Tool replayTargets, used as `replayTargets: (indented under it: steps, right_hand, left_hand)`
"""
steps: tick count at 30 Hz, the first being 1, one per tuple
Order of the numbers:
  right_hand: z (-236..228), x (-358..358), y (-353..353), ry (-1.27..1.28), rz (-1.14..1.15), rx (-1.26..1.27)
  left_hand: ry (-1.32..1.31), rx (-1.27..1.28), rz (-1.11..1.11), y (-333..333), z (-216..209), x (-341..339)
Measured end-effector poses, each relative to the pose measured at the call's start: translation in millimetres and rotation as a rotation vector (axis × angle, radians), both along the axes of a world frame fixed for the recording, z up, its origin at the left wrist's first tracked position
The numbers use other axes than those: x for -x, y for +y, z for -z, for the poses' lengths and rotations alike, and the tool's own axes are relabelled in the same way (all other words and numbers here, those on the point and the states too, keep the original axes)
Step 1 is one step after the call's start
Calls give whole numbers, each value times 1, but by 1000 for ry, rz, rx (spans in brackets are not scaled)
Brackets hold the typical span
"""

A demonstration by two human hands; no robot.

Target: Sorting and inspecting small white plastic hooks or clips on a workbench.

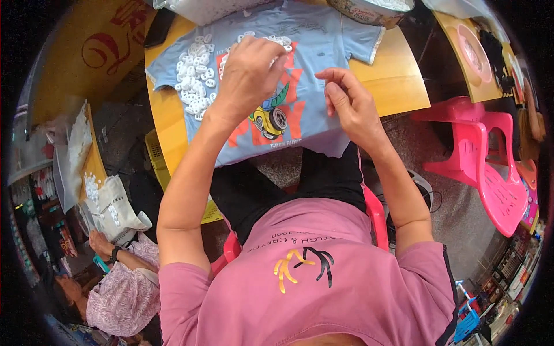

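A light blue printed T-shirt (pixel 326 49) lies spread over the yellow table (pixel 398 81), its lower edge hanging toward my lap. On its left side is a loose heap of small white oval plastic pieces (pixel 195 78) with dark holes, and more lie along its upper middle. My left hand (pixel 251 72) is over the shirt beside these pieces, its fingers curled; whatever they hold is hidden. To the right, my right hand (pixel 351 104) hovers above the shirt with the index finger and thumb apart. Nothing shows between them.
At the far edge are a clear bag of white pieces (pixel 210 8) and a round tin (pixel 369 12) holding white pieces. A dark flat object (pixel 160 29) lies at the table's left corner. Pink chair (pixel 490 150) stands right; another person (pixel 124 288) sits left.
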State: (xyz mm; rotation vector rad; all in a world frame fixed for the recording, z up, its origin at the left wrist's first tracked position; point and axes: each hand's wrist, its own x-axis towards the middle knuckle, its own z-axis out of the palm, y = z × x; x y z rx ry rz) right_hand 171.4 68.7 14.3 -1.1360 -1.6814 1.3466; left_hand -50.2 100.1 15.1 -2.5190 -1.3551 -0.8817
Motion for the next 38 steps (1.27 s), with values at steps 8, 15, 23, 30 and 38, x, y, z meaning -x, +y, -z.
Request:
replayTargets:
  steps: [8, 15, 23, 30, 38]
  right_hand:
    - [10, 2, 14, 574, 33, 523]
    - [5, 12, 19, 593, 16, 622]
    - [-2, 34, 10, 571, -101, 386]
    - [-2, 40, 7, 490, -54, 263]
    - [-4, 49, 0, 449, -111, 209]
  left_hand:
    - [-1554, 1031, -5, -42, -10, -3]
    - [-1645, 998, -10, -63, -9, -5]
    - [-1653, 863, 15, -77, -6, -14]
    - [-1702, 758, 48, -87, -7, -14]
    - [-1674, 800, 46, -90, -8, -13]
